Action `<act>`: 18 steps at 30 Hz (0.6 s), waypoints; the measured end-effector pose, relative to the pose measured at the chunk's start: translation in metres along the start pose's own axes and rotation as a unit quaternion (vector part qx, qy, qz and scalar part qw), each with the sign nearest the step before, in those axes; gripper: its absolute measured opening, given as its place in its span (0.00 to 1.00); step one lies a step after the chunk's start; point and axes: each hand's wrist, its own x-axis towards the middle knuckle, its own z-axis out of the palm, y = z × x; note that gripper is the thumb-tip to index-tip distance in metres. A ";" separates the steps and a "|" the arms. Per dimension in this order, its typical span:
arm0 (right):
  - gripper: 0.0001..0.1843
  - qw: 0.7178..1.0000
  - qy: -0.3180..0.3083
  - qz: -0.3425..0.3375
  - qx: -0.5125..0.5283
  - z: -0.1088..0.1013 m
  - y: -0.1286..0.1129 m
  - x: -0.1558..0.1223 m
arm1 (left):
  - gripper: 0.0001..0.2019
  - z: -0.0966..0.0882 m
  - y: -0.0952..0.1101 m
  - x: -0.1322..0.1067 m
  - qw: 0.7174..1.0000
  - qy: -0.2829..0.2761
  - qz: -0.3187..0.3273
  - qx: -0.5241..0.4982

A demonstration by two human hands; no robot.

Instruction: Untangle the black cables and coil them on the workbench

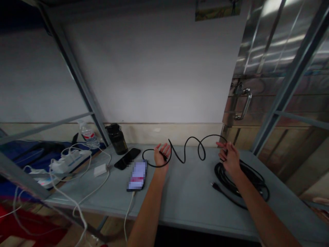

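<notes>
A thin black cable [184, 151] stretches in loose, wavy loops between my two hands above the grey tabletop. My left hand [160, 158], palm turned up and fingers partly curled, holds one end of it, where a dark connector lies across the palm. Pinched in my right hand [230, 160] is another stretch of the same cable, with some fingers pointing left. Under the right hand lies a coil of black cable [254, 175], its plug end [216, 186] sticking out to the left. The right forearm covers part of this coil.
Left of my left hand are a lit phone [137, 176] on a white lead, a dark phone [127, 159] and a white charger [100, 170]. A black bottle [117, 139] stands behind them. Beyond are a water bottle [88, 134] and a power strip [69, 162]. Metal posts [74, 73] frame the table.
</notes>
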 end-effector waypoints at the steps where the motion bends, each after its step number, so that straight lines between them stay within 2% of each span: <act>1: 0.31 1.000 0.003 0.005 0.018 -0.004 -0.001 0.003 | 0.19 -0.001 0.001 0.002 1.000 0.008 -0.006 -0.019; 9: 0.21 0.993 -0.002 0.037 0.115 -0.019 0.000 0.011 | 0.18 -0.008 0.007 0.008 0.993 0.038 -0.030 -0.106; 14: 0.22 0.991 -0.017 0.036 0.128 -0.013 0.001 0.008 | 0.19 -0.011 0.006 0.008 0.997 0.014 -0.019 -0.074; 18: 0.27 0.993 -0.026 0.048 0.105 0.000 0.004 0.001 | 0.18 -0.012 -0.003 0.008 0.999 -0.034 -0.022 -0.017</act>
